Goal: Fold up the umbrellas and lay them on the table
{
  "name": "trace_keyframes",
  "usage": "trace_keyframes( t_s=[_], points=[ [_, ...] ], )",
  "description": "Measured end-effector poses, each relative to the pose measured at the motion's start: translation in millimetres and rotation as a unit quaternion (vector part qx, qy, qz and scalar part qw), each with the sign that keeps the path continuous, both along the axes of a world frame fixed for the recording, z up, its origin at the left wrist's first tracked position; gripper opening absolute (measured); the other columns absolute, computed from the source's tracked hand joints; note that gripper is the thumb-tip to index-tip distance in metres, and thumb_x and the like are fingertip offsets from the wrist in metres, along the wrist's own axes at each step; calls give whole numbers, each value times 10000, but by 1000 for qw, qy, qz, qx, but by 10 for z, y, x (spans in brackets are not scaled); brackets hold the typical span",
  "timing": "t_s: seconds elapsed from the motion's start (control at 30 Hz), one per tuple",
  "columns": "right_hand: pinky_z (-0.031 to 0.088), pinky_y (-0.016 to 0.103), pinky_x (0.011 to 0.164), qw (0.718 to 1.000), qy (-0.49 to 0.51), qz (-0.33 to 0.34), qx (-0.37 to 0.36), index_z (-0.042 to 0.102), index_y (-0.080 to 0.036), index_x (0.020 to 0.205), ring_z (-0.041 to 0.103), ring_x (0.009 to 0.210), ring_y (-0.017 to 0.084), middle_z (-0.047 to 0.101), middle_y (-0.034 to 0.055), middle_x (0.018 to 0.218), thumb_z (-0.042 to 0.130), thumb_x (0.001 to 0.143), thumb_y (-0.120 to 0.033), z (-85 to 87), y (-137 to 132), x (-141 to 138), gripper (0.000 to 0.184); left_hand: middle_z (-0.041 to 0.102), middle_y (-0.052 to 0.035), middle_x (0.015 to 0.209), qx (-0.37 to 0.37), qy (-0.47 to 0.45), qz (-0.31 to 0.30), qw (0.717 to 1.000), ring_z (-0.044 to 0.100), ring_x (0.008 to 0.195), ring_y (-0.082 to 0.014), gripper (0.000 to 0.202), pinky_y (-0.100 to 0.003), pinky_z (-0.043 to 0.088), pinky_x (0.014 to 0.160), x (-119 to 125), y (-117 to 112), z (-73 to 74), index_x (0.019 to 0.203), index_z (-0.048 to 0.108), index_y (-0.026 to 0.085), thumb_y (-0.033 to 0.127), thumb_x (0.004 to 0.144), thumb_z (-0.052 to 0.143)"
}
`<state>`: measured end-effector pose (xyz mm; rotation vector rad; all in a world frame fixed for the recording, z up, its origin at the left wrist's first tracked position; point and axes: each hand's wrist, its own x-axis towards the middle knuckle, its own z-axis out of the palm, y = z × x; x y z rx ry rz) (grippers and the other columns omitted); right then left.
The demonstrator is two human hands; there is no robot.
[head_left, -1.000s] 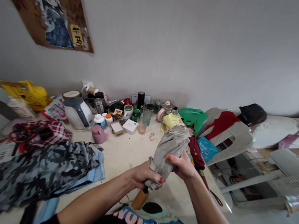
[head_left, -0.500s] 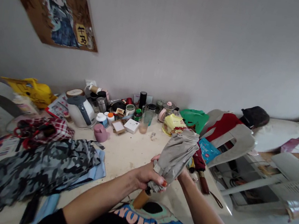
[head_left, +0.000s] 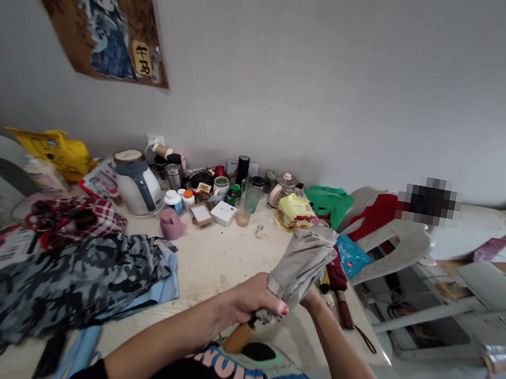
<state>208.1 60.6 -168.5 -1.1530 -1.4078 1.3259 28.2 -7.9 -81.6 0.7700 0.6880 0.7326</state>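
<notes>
A folded grey umbrella [head_left: 301,262] with a wooden handle [head_left: 237,337] stands tilted over the near edge of the cream table [head_left: 221,256]. My left hand [head_left: 251,297] is wrapped round the lower end of its canopy, just above the handle. My right hand [head_left: 312,299] sits behind the canopy on its right side, mostly hidden, and seems to grip it. The umbrella's top points away towards a yellow packet [head_left: 295,212].
A camouflage umbrella [head_left: 54,285] and a red plaid one [head_left: 74,217] lie on the table's left half. A white kettle [head_left: 138,187], pink cup [head_left: 170,224], jars and boxes crowd the back. A dark red umbrella [head_left: 339,283] lies at the right edge, beside a white chair [head_left: 395,241].
My right hand has slid from the front of the canopy round behind it. The umbrella has leaned further to the right. My left hand has kept its grip.
</notes>
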Motion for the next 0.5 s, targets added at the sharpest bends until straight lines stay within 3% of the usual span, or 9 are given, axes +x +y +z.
trace_keyframes(
  t_s=[0.1,0.2,0.37,0.5],
  points=[
    [499,383,747,999,10,33,-17,688,-197,690,613,819,256,695,60,736,811,578,-428,-17,-120,12,285,566,23,488,-24,80,65,994,460,424,-74,196,-199,359,428,-1,41,-62,583,627,117,139,407,712],
    [459,307,650,997,25,62,-40,657,-154,623,555,609,163,638,23,597,756,671,-492,-32,-234,11,355,602,5,512,-22,93,114,989,487,432,-90,214,-212,384,438,-16,67,-95,626,643,111,143,417,678],
    [347,253,540,995,66,44,-59,571,-159,588,442,493,106,516,-21,484,720,712,-591,-19,-380,8,474,583,27,500,-21,60,153,986,471,411,-80,257,-203,357,426,-51,53,-35,644,596,137,123,400,677],
    [248,240,473,993,99,13,-65,465,-184,545,295,439,71,379,-67,456,735,708,-587,81,-451,-20,511,534,42,470,-27,72,165,983,438,400,-62,241,-192,322,413,-85,51,-22,590,558,140,133,391,695]
  ],
)
